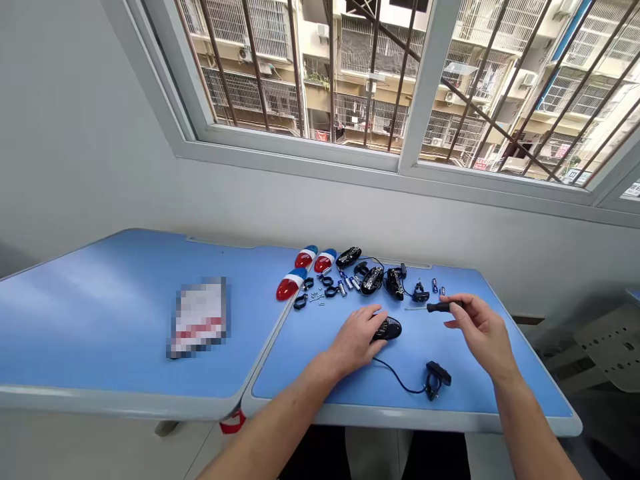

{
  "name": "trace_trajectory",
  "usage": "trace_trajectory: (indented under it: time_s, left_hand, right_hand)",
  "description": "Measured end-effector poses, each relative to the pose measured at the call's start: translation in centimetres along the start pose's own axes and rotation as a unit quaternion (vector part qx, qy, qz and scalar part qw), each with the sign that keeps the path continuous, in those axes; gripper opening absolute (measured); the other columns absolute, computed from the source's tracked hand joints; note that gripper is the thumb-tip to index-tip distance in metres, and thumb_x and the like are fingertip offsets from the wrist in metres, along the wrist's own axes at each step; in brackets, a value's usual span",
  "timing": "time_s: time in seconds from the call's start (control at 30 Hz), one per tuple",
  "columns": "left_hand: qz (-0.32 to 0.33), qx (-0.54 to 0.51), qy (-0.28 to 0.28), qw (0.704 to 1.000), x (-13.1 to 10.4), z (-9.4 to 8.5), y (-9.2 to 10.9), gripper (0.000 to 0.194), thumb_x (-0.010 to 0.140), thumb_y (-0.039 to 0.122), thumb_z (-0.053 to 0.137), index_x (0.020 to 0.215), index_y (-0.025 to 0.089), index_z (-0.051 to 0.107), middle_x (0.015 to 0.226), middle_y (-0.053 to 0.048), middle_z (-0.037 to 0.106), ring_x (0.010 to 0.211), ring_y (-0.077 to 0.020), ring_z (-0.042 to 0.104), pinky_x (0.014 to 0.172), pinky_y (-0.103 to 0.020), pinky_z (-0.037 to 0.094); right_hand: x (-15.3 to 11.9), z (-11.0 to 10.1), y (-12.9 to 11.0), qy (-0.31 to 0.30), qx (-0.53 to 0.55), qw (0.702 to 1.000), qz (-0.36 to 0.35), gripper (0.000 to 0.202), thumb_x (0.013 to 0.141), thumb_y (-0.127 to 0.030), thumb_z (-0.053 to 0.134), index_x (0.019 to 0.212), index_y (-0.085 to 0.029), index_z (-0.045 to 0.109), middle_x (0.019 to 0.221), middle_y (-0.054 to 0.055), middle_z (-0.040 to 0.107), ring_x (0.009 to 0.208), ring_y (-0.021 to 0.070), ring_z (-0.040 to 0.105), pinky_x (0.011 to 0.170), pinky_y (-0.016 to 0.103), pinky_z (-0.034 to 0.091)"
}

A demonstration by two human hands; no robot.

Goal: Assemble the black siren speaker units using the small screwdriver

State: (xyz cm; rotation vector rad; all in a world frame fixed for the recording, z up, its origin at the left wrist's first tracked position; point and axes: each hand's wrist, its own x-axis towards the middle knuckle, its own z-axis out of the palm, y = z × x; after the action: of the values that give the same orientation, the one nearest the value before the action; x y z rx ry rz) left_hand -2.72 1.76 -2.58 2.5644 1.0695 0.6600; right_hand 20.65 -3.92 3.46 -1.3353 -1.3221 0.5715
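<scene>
My left hand (357, 337) is closed over a black oval housing (390, 328) lying on the blue table, its left part hidden under my fingers. A thin black cable runs from near it to a small black switch with a ring clamp (434, 379) close to the front edge. In my right hand (480, 327) is a screwdriver (440, 307), gripped by its dark handle. The metal shaft points left, above the table and apart from the housing.
Behind my hands lie more black housings (371, 281) with cables, several batteries (342, 288), black ring clamps (301, 302) and small screws (316, 297). Three red, white and blue shells (291, 285) rest at the table seam. A blurred packet (200, 317) lies on the left table (100, 320).
</scene>
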Motion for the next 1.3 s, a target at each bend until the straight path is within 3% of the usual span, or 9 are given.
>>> trace_trajectory:
  time_s: [0.27, 0.5, 0.87, 1.03, 1.3]
  left_hand:
    - [0.006, -0.027, 0.024, 0.999, -0.4, 0.3, -0.6, 0.046, 0.078, 0.017, 0.064, 0.122, 0.021, 0.048, 0.123, -0.009, 0.057, 0.114, -0.0276, 0.052, 0.095, -0.041, 0.043]
    - [0.006, -0.024, 0.014, 1.000, -0.2, 0.1, -0.3, 0.033, 0.079, 0.017, 0.063, 0.110, 0.021, 0.053, 0.118, -0.008, 0.059, 0.108, -0.0265, 0.054, 0.090, -0.040, 0.044]
    - [0.005, -0.011, 0.015, 1.000, -0.2, 0.3, -0.4, 0.040, 0.075, 0.016, 0.066, 0.112, 0.020, 0.051, 0.117, -0.008, 0.059, 0.106, -0.0272, 0.054, 0.086, -0.040, 0.044]
    - [0.019, -0.002, 0.026, 0.999, -0.3, 0.5, -0.4, 0.041, 0.075, 0.015, 0.066, 0.112, 0.021, 0.051, 0.117, -0.009, 0.058, 0.107, -0.0276, 0.054, 0.086, -0.041, 0.045]
    - [0.020, 0.021, 0.019, 0.999, -0.3, 0.8, -0.6, 0.041, 0.075, 0.017, 0.066, 0.113, 0.022, 0.050, 0.120, -0.010, 0.057, 0.110, -0.0286, 0.053, 0.088, -0.042, 0.044]
  right_hand:
    - [-0.1, 1.8, 0.1, -0.068, -0.073, 0.994, -0.053, 0.027, 0.087, -0.043, 0.053, 0.099, -0.021, 0.062, 0.095, 0.005, 0.067, 0.072, 0.0134, 0.060, 0.069, 0.033, 0.062]
    - [0.0, 3.1, 0.6, -0.064, -0.122, 0.983, -0.119, 0.024, 0.089, -0.036, 0.052, 0.104, -0.020, 0.061, 0.096, 0.006, 0.070, 0.073, 0.0145, 0.065, 0.067, 0.031, 0.061]
    - [0.1, 4.8, 0.8, -0.036, -0.151, 0.969, -0.194, 0.020, 0.089, -0.028, 0.052, 0.108, -0.021, 0.055, 0.093, 0.005, 0.072, 0.072, 0.0135, 0.068, 0.064, 0.025, 0.060]
    - [0.3, 5.7, 0.1, -0.038, -0.155, 0.962, -0.222, 0.012, 0.089, -0.028, 0.052, 0.099, -0.022, 0.056, 0.086, 0.003, 0.070, 0.068, 0.0122, 0.066, 0.064, 0.024, 0.060]
    - [0.2, 5.6, 0.1, -0.031, -0.181, 0.941, -0.283, 0.016, 0.089, -0.027, 0.054, 0.102, -0.021, 0.061, 0.089, 0.004, 0.070, 0.071, 0.0138, 0.065, 0.058, 0.024, 0.058]
